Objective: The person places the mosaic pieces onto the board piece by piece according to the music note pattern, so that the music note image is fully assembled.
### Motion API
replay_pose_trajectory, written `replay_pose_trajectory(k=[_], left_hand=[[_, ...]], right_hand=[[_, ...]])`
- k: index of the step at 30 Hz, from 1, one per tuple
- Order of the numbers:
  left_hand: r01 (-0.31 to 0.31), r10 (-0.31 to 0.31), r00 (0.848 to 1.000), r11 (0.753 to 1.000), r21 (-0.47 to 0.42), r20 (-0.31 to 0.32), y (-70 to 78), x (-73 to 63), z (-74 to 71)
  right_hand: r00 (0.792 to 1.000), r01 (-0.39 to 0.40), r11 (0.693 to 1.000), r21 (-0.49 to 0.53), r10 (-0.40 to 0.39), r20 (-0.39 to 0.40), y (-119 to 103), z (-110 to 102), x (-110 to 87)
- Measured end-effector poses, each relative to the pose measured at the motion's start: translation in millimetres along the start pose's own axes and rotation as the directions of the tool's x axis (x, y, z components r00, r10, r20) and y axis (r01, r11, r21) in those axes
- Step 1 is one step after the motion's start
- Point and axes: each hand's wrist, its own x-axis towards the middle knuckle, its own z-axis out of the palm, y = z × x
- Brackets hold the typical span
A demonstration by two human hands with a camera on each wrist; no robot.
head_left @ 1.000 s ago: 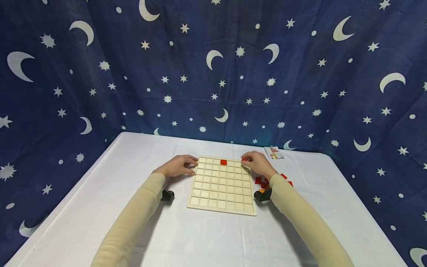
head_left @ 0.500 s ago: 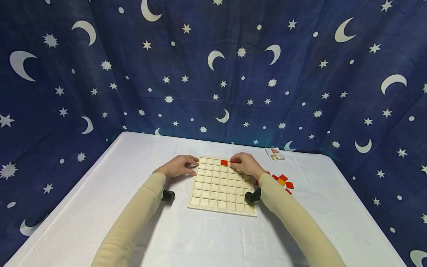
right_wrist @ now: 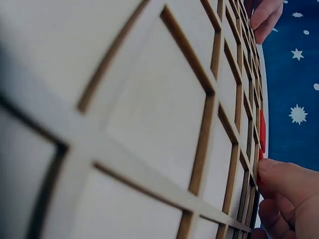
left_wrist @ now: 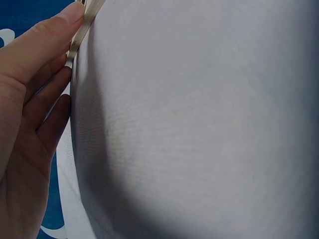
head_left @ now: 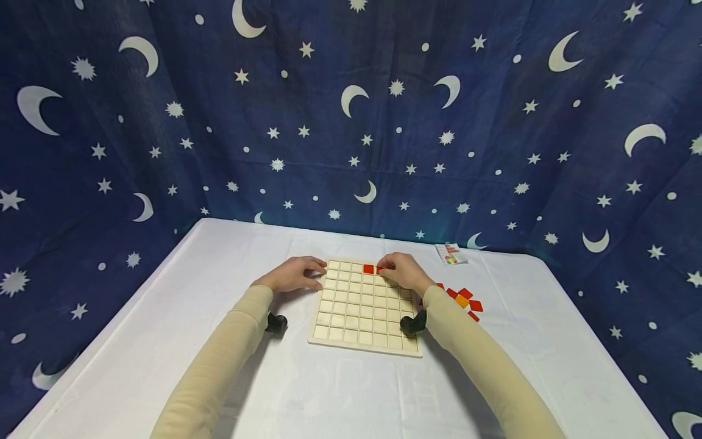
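A pale wooden grid board [head_left: 351, 314] with square recesses lies on the table in the head view. My left hand [head_left: 292, 273] rests at its left edge, thumb and fingertips against the frame. One red square tile [head_left: 368, 269] sits in a recess of the far row. Just right of it, my right hand [head_left: 404, 269] pinches a second red tile [right_wrist: 260, 158] between thumb and finger, down at the neighbouring recess. That hand covers much of the held tile and the board's far right corner. In the left wrist view the thumb [left_wrist: 72, 14] touches the board's side.
Several loose red tiles [head_left: 475, 306] and an orange tile [head_left: 462, 301] lie right of the board, partly behind the right sleeve [head_left: 482, 360]. A small printed card [head_left: 452, 253] lies farther back. A dark blue curtain with moons and stars hangs behind the table [head_left: 318, 396].
My right hand has moved left from the board's far right corner with its red tile, over to the recess beside the placed tile, and has lowered slightly. The left hand stays put.
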Motion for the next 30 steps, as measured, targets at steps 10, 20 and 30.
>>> replay_pose_trajectory(k=[10, 20, 30], left_hand=[[0.000, 0.000, 1.000, 1.000, 0.012, 0.006, 0.1, 1.0, 0.4], [0.003, -0.003, 1.000, 1.000, 0.005, 0.004, -0.8, 0.8, 1.7], [-0.003, 0.003, 1.000, 1.000, 0.002, 0.000, 0.2, 0.3, 0.7]], right_hand=[[1.000, -0.004, 1.000, -0.007, 0.004, -0.010, -1, 4, 1.6], [1.000, -0.023, 0.999, 0.030, 0.024, -0.020, 2, -2, -4.1], [0.995, -0.075, 0.997, -0.021, 0.073, -0.072, 29, -29, -33.5]])
